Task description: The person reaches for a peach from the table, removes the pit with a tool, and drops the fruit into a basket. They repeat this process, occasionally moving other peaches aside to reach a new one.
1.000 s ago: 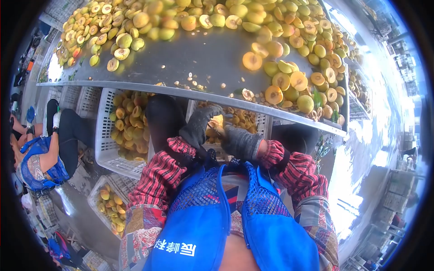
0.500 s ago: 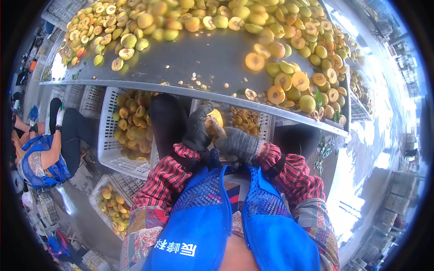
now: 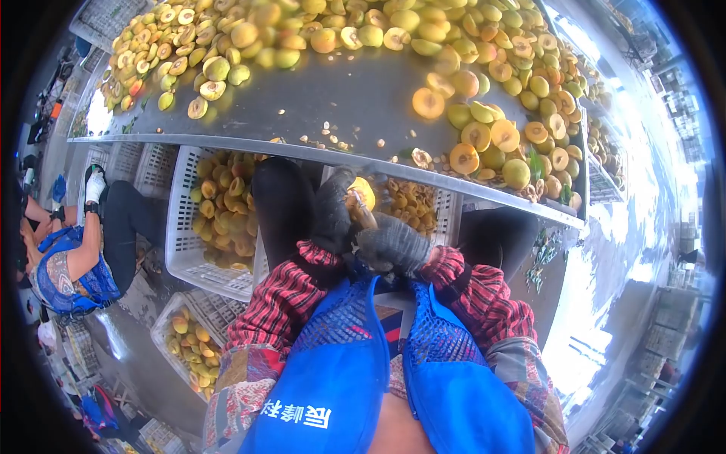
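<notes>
My left hand point(image 3: 333, 210), in a dark glove, is wrapped round a yellow fruit half point(image 3: 363, 194) just below the table's front edge. My right hand point(image 3: 393, 244), in a grey glove, is closed round a small tool with a light wooden-looking handle point(image 3: 366, 216), whose tip meets the fruit. Behind my hands, under the table edge, a white crate point(image 3: 448, 216) holds many cut fruit pieces point(image 3: 408, 204).
A metal table point(image 3: 302, 91) bears heaps of halved yellow fruit point(image 3: 503, 136) and loose pits. To the left stand white crates point(image 3: 181, 227) of fruit. A co-worker in a blue vest point(image 3: 91, 265) sits at the far left.
My right hand has drawn in closer, its fingers now curled round the tool. The fruit stays in my left hand. The co-worker's gloved hand has shifted.
</notes>
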Motion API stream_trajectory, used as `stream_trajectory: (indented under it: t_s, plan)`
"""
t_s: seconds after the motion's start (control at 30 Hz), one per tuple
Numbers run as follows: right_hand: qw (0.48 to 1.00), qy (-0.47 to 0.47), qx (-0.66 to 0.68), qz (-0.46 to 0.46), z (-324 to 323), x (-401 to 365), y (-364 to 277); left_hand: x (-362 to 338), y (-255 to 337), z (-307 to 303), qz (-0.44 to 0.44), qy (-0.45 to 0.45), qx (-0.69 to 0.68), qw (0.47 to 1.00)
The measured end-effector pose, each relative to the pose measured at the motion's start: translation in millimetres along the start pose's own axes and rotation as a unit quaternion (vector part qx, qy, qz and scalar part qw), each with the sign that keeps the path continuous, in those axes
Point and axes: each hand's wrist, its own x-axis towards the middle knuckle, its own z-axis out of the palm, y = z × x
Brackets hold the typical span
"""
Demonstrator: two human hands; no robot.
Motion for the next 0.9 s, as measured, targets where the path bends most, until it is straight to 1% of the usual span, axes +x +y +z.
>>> stream_trajectory:
  t_s: [0.03, 0.07, 0.1, 0.13, 0.17, 0.2, 0.23, 0.27, 0.3, 0.33, 0.37, 0.4, 0.43, 0.47, 0.5, 0.53, 0.57, 0.6, 0.67, 0.7, 0.73, 0.77, 0.8, 0.87, 0.9]
  plan:
    - [0.983, 0.015, -0.156, -0.092, -1.6, 1.2, 4.0, -0.4, -0.4, -1.8, 0.168, -0.013, 0.231, 0.958]
    - [0.934, 0.029, -0.307, -0.181, -3.8, 2.3, 7.4, 0.8, -4.6, -1.5, 0.167, -0.014, 0.231, 0.959]
    - [0.934, 0.030, -0.307, -0.180, -4.9, 5.3, 11.3, 3.1, -12.1, 0.0, 0.004, -0.027, 0.138, 0.990]
    - [0.901, 0.070, -0.373, -0.211, -3.6, 9.2, 14.9, 5.2, -10.7, 1.7, -0.160, -0.039, 0.041, 0.985]
    - [0.860, 0.109, -0.437, -0.241, -2.8, 11.4, 16.8, 4.9, -8.6, 2.3, -0.161, -0.039, 0.041, 0.985]
    - [0.860, 0.109, -0.437, -0.241, -3.1, 11.3, 16.6, 4.8, -5.7, 2.5, -0.135, -0.034, 0.018, 0.990]
    - [0.894, 0.082, -0.387, -0.211, -1.1, 9.7, 13.3, 5.5, -1.9, 2.8, -0.110, -0.030, -0.003, 0.994]
    - [0.924, 0.055, -0.333, -0.179, 1.5, 7.3, 10.4, 3.8, -3.4, 2.9, -0.110, -0.031, -0.003, 0.993]
    - [0.925, 0.056, -0.332, -0.179, 4.8, 3.9, 6.4, 1.6, -6.2, 3.1, -0.107, -0.015, 0.031, 0.994]
    - [0.973, 0.067, -0.199, -0.094, 9.0, 0.3, 1.0, 0.7, -7.2, 3.5, -0.103, 0.001, 0.064, 0.993]
    - [0.995, 0.076, -0.061, -0.006, 12.7, -2.5, -3.1, 0.4, -7.7, 3.5, -0.104, 0.000, 0.065, 0.992]
    - [0.995, 0.075, -0.060, -0.006, 14.1, -5.4, -6.4, 1.3, -7.9, 3.8, -0.142, 0.008, -0.033, 0.989]
    - [0.998, 0.055, -0.039, 0.002, 13.8, -9.0, -9.8, 3.3, -7.7, 4.8, -0.177, 0.015, -0.132, 0.975]
    - [0.999, 0.036, -0.019, 0.011, 13.4, -10.6, -11.5, 5.4, -7.3, 6.3, -0.211, 0.022, -0.229, 0.950]
    - [0.999, 0.036, -0.018, 0.010, 13.1, -9.9, -11.7, 7.2, -6.9, 8.2, -0.242, 0.028, -0.324, 0.914]
    - [0.999, 0.032, 0.016, 0.015, 13.1, -8.8, -10.7, 8.6, -1.3, 10.4, -0.272, 0.035, -0.415, 0.867]
    - [0.998, 0.027, 0.049, 0.021, 13.4, -7.7, -8.9, 8.3, 4.5, 12.5, -0.273, 0.035, -0.415, 0.867]
    - [0.998, 0.027, 0.048, 0.022, 11.8, -4.6, -4.5, 7.6, 11.2, 15.3, -0.272, 0.014, -0.442, 0.855]
    - [0.997, 0.056, 0.059, -0.012, 9.1, 3.0, 1.7, 13.2, 43.1, 20.6, -0.265, -0.027, -0.494, 0.828]
    - [0.997, 0.055, 0.059, -0.013, 9.4, 1.9, 0.2, 15.6, 55.1, 21.9, -0.262, -0.049, -0.517, 0.813]
    - [0.994, 0.034, 0.100, -0.002, 12.4, -2.6, -5.0, 15.9, 59.8, 22.6, -0.260, -0.071, -0.540, 0.797]
    - [0.990, 0.013, 0.140, 0.008, 14.2, -5.2, -7.8, 15.4, 55.0, 22.4, -0.261, -0.072, -0.539, 0.797]
    - [0.990, 0.013, 0.140, 0.006, 13.2, -3.8, -4.9, 15.8, 43.2, 22.1, -0.265, -0.050, -0.534, 0.801]
    - [0.974, -0.036, 0.221, -0.037, 10.7, 0.4, 3.0, 17.4, 14.0, 20.8, -0.272, -0.007, -0.523, 0.808]
    - [0.974, -0.036, 0.221, -0.038, 10.9, 0.4, 2.3, 17.2, 0.2, 19.6, -0.276, 0.016, -0.517, 0.810]
